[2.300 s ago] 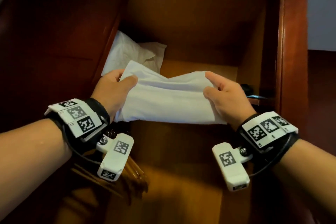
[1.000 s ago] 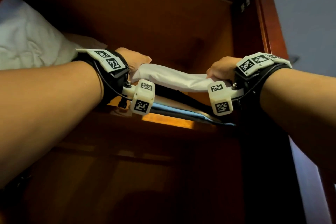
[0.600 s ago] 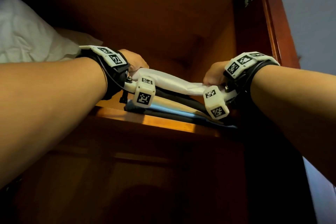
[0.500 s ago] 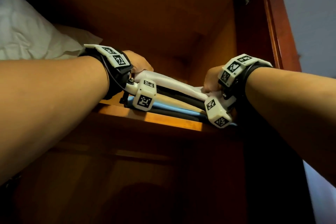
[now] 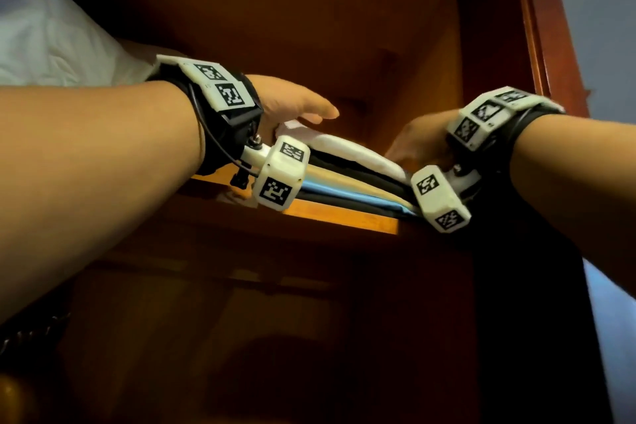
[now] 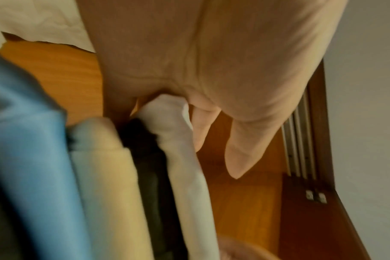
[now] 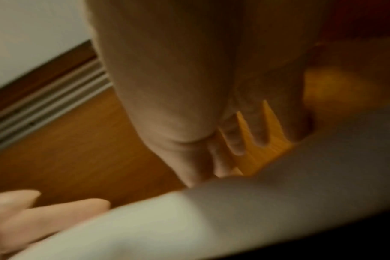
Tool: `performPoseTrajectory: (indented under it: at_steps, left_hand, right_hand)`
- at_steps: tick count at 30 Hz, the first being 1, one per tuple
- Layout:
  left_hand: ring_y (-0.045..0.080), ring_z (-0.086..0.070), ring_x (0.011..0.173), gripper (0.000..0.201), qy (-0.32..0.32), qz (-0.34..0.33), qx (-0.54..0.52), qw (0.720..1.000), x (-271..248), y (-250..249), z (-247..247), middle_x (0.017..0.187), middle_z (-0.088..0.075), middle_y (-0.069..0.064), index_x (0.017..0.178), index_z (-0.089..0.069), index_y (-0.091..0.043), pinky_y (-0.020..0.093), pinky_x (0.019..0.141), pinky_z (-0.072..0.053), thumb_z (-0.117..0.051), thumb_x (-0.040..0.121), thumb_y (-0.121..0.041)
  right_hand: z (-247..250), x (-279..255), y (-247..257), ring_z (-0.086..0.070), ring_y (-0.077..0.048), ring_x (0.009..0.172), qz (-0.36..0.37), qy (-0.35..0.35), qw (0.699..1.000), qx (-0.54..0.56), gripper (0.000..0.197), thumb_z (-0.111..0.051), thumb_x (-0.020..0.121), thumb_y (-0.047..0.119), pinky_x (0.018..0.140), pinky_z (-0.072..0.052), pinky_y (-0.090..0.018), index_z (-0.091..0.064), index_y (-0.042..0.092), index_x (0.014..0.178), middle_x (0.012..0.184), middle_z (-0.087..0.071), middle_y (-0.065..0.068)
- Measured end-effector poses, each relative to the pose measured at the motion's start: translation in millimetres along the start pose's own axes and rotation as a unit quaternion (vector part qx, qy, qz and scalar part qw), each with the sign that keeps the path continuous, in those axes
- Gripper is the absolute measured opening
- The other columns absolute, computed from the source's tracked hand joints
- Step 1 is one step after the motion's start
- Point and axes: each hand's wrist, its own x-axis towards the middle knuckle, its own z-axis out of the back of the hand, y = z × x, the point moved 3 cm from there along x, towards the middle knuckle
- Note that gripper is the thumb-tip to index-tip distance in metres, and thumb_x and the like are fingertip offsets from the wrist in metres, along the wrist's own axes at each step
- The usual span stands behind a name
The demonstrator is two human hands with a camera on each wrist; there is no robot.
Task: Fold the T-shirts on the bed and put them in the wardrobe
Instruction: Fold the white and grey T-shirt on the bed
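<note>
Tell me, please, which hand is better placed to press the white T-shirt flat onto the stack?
Left, probably. The left hand hovers open, fingers straight, just above the white T-shirt on the stack. The right hand sits at the shirt's far end, its fingers hidden, so it looks less ready.

blur: both wrist views soft | right hand (image 5: 418,144) fingers hidden behind wrist gear | pillow (image 5: 44,41) cut by left edge | lowest shirts (image 5: 347,198) partly behind wrist cameras
</note>
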Motion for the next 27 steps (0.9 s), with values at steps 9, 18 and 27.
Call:
performPoseTrajectory:
  at_steps: [9,18,27]
  left_hand:
    - [0.027,-0.066,0.079,0.031,0.02,-0.026,0.109,0.993,-6,16,-9,0.098,-0.067,0.013,0.094,-0.066,-0.009,0.039,0.07,-0.054,-0.078,0.08,-0.033]
    - [0.021,-0.052,0.059,0.029,-0.058,-0.028,0.231,0.971,-10,14,-14,0.075,-0.057,0.009,0.13,-0.06,-0.019,0.029,0.051,-0.043,-0.052,0.104,-0.025]
    - [0.017,-0.057,0.1,0.041,-0.074,-0.087,0.259,0.959,-19,-4,-11,0.116,-0.058,0.0,0.136,-0.059,-0.02,0.026,0.072,-0.046,-0.063,0.096,-0.03]
  right_hand:
    - [-14,-36,3,-0.07,-0.032,0.107,0.109,0.085,0.989,0.053,0.033,-0.058,0.101,0.038,0.099,-0.053,-0.051,-0.061,0.04,0.134,0.12,-0.072,-0.012]
    - [-33,-33,5,-0.063,-0.007,0.08,0.072,0.018,0.997,0.026,0.03,-0.043,0.109,0.023,0.064,-0.051,-0.018,-0.065,0.028,0.129,0.094,-0.069,0.006]
    - [-15,-47,15,-0.063,-0.033,0.118,0.072,-0.072,0.988,0.114,0.046,-0.06,0.094,0.05,0.105,-0.046,-0.053,-0.067,0.019,0.127,0.133,-0.063,-0.017]
